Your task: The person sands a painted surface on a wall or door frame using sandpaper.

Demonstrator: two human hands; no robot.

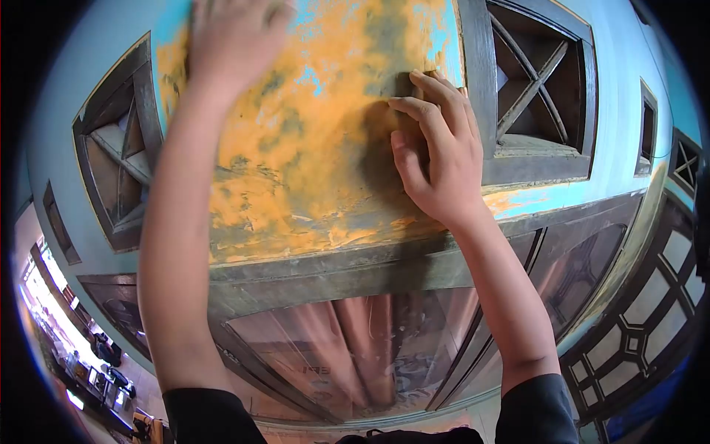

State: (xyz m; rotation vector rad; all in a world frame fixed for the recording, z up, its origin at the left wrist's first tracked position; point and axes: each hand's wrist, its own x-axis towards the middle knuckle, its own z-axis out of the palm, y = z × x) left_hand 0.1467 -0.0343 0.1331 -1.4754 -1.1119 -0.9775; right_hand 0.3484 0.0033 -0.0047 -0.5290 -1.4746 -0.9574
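In the head view, my right hand (444, 152) leans on a wall patch (325, 177) mottled with orange, grey and bits of bright blue. Its fingers are spread and slightly bent, the tips near the wooden frame at the patch's right, and nothing shows in them. Higher up on the left, my left hand (240, 41) is over the same patch. It is blurred by motion and its fingers are partly cut off by the top edge, so whether it holds anything is hidden.
Wooden vent frames with crossed bars stand left (122, 152) and right (543, 81) of the patch. Below runs a dark wooden beam (333, 272) over glass panes with a pinkish curtain (366, 333). A dark lattice door (636, 333) is at the far right.
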